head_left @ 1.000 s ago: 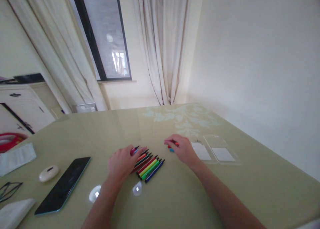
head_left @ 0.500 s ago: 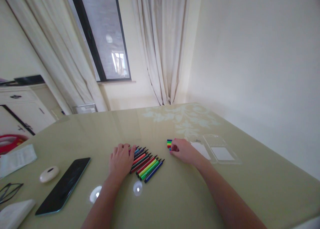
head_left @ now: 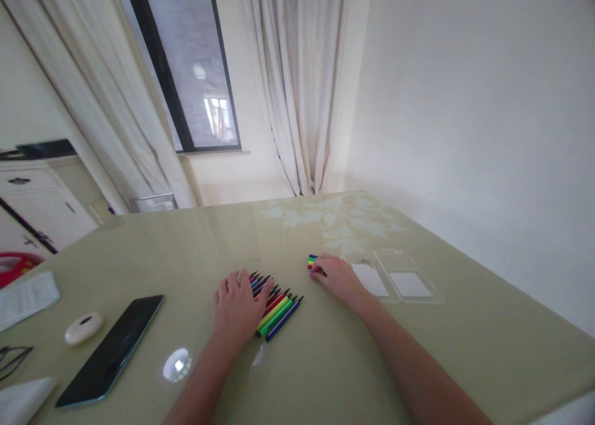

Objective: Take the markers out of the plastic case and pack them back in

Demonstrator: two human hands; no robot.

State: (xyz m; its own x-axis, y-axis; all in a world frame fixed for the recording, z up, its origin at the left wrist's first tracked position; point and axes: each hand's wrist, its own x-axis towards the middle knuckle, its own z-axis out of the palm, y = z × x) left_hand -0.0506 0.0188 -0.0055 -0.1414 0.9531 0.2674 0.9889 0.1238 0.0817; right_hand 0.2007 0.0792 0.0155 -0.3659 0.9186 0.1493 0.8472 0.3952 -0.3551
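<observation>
Several uncapped felt-tip markers (head_left: 281, 319) lie side by side in a slanted row on the table, dark tips pointing away to the right. My left hand (head_left: 238, 307) rests over the left part of the row, fingers stretched out and palm down, covering some barrels. To the right, my right hand (head_left: 337, 279) has its fingers closed at a small row of coloured marker caps (head_left: 311, 262) in blue, green, yellow and red. The fingers hide the near end of that row. Just beyond this hand lies a clear plastic case (head_left: 409, 284) with white inserts.
On the left are a black phone (head_left: 111, 350), a small cream oval case (head_left: 83, 328), glasses (head_left: 13, 360), a white object (head_left: 25, 400) and a pale folded sheet (head_left: 28, 300). The glossy table's (head_left: 223, 239) right edge runs along a white wall.
My left hand has shifted right over the markers and covers more of their barrels. My right hand stays by the caps, its fingers slightly more extended. The view has shifted slightly.
</observation>
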